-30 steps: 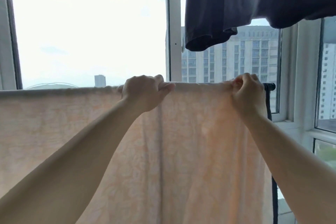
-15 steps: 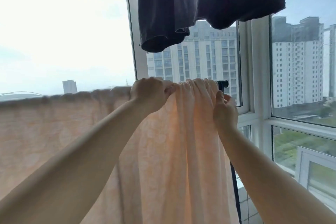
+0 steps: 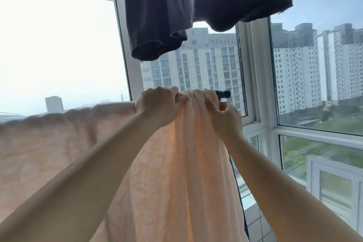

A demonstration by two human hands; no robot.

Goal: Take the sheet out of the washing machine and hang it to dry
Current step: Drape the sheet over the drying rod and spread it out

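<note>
A pale peach sheet (image 3: 102,143) with a faint woven pattern hangs draped over a dark drying rail (image 3: 223,92), whose bare black end sticks out toward 3 o'clock just past the cloth. The sheet runs along the rail from the 9 o'clock edge of the view to the centre, where its top edge is bunched into tight folds, and it falls in long pleats down to 6 o'clock.

The left hand (image 3: 157,105) sits on top of the rail at the centre, its fingers curled over the rail and gripping the gathered cloth at the top edge. The right hand (image 3: 225,118) is just beside it toward 3 o'clock and a little lower, its fingers curled into the outer folds of the sheet and pinching them below the rail end. Both bare forearms reach up from 7 and 5 o'clock.

At 12 o'clock a dark navy garment (image 3: 196,6) hangs from above, well apart from the sheet, its hem rolled at the lower left corner. Behind everything stands a white window frame (image 3: 255,68); through the glass, pale apartment towers (image 3: 196,65) show at 1 to 3 o'clock, and a bright overcast sky fills the pane at 10 o'clock.
</note>
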